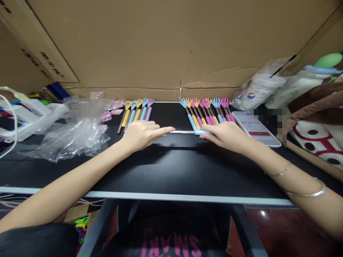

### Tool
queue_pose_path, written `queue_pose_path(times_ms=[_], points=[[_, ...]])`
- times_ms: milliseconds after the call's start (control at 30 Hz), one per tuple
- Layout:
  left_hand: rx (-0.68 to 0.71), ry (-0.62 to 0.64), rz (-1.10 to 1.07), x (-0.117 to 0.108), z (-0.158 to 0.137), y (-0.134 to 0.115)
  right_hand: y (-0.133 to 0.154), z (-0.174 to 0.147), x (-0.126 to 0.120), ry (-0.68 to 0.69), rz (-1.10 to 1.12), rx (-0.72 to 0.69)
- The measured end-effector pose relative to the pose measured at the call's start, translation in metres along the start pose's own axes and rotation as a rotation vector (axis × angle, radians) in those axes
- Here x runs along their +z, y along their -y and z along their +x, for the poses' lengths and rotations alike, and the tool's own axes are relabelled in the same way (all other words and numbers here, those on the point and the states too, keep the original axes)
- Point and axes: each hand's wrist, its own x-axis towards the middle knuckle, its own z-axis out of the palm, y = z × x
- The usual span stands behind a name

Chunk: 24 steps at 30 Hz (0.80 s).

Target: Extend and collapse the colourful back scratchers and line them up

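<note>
A back scratcher with a thin metal rod and a light blue grip [201,132] is held level above the black table, stretched between my hands. My left hand [143,135] is closed around the rod's left end, its index finger pointing along it. My right hand [224,136] is closed on the light blue grip. Whatever part lies inside each hand is hidden. Just behind my left hand lies a row of back scratchers [138,114] in yellow, blue and purple. A longer row of back scratchers [197,121], pink ones among them, lies behind my right hand.
Clear plastic bags [77,132] are heaped at the left, near a white rack [34,117]. To the right are a phone [249,123], a bagged cup [261,91] and a bottle [292,85]. Cardboard [150,43] walls the table's back edge.
</note>
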Motion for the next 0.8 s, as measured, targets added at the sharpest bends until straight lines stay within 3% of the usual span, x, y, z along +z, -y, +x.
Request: queue_pose_path(times_ms=[233, 533, 667, 800], points=[[-0.165, 0.137, -0.252, 0.010, -0.005, -0.008, -0.003, 0.000, 0.000, -0.087, -0.146, -0.039], [-0.339, 0.470, -0.919, 0.005, 0.001, -0.010, -0.004, -0.002, -0.008, -0.122, -0.136, -0.104], [-0.362, 0.496, -1.014, 0.004, 0.002, -0.011, -0.003, -0.001, -0.011, -0.151, -0.166, -0.127], [-0.385, 0.446, -0.942, 0.005, 0.002, -0.013, -0.002, 0.000, -0.008, -0.155, -0.123, -0.118]])
